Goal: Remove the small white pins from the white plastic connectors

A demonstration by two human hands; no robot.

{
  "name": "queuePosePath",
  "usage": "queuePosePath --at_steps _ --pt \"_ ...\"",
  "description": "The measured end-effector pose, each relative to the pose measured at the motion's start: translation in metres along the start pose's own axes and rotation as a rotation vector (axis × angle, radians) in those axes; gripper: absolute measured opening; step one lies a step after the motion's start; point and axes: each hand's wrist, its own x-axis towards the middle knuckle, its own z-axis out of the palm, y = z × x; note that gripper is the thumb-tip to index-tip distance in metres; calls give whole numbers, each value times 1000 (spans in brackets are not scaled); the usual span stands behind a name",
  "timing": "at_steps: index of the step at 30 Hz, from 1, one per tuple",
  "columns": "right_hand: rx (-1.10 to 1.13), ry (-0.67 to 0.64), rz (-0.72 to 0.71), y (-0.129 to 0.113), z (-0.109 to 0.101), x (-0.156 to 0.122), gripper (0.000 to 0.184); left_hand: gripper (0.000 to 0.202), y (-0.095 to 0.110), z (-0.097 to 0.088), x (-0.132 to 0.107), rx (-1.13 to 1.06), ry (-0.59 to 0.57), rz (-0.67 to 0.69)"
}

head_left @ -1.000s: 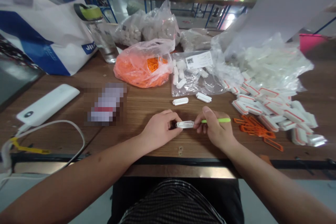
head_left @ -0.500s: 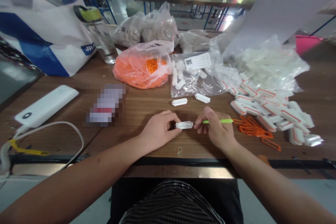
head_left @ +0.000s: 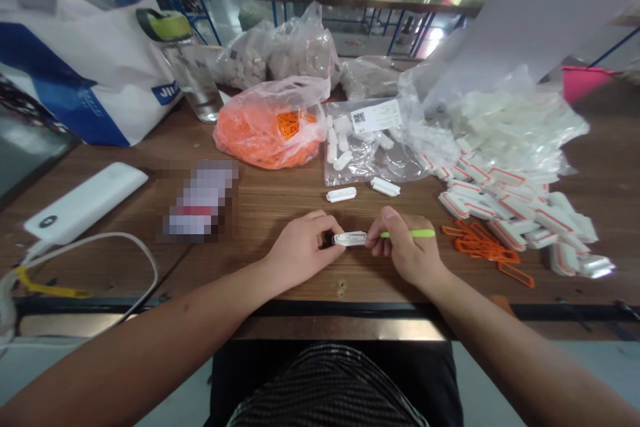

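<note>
My left hand (head_left: 300,247) pinches a small white plastic piece (head_left: 350,238) just above the wooden table (head_left: 280,203). My right hand (head_left: 407,247) is closed round a thin green tool (head_left: 410,233), whose tip meets the right end of the white piece. Two loose white pieces (head_left: 341,195) lie on the table just beyond my hands. Several orange frames (head_left: 487,250) lie to the right of my right hand, beside a pile of white pieces with orange rims (head_left: 510,207).
An orange-filled plastic bag (head_left: 270,127) and a clear bag of white parts (head_left: 365,140) sit behind. A white power bank (head_left: 85,200) with cable lies at left, a water bottle (head_left: 187,60) and a blue-white bag (head_left: 85,60) behind it. Clear bags (head_left: 500,113) heap at right.
My right hand has slid slightly left with the green tool, closing on the white piece. My left hand has hardly moved.
</note>
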Motion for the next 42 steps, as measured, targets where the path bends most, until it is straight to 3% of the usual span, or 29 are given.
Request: queuePosePath --at_steps 6,12,21,32,38,42 --pt "-163 -65 -109 -7 -1 -2 53 5 -1 1 0 -6 8 11" --pt "14 21 -25 -3 -1 0 55 5 -1 0 0 -1 -2 0" --pt "55 -1 83 -3 3 3 57 7 0 -2 0 8 -18 -6" --pt "81 17 50 -7 5 6 60 7 -2 -4 3 25 -43 -28" --pt "114 19 141 -4 8 9 56 7 -4 -5 3 55 -43 -23" --pt "139 20 127 -2 8 9 55 7 -4 -5 3 50 -42 -14"
